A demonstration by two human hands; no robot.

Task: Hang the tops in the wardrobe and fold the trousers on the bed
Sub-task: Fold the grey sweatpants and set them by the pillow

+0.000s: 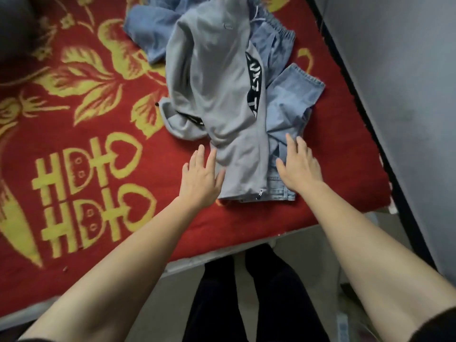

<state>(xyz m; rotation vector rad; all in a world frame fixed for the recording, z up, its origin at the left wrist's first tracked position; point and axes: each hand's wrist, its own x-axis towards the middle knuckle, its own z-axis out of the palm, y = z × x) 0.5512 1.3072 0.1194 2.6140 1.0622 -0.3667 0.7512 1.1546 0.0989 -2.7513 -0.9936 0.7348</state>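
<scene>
Grey trousers (pixel 212 77) lie over jeans (pixel 288 104) on the bed (pixel 246 218). My left grip (pixel 201 177) lies flat at their near edge and my right grip (pixel 299 166) flat on the jeans, both holding nothing. The cloth looks soft and limp, so I'd pinch the near corners.

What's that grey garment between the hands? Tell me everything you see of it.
The grey trousers look like soft jersey, with a black side stripe bearing white letters and a cord toggle at the near end. They lie crumpled on the blue jeans, over the red bed cover. The left hand lies flat at their left edge; the right hand rests on the denim beside them.
</scene>
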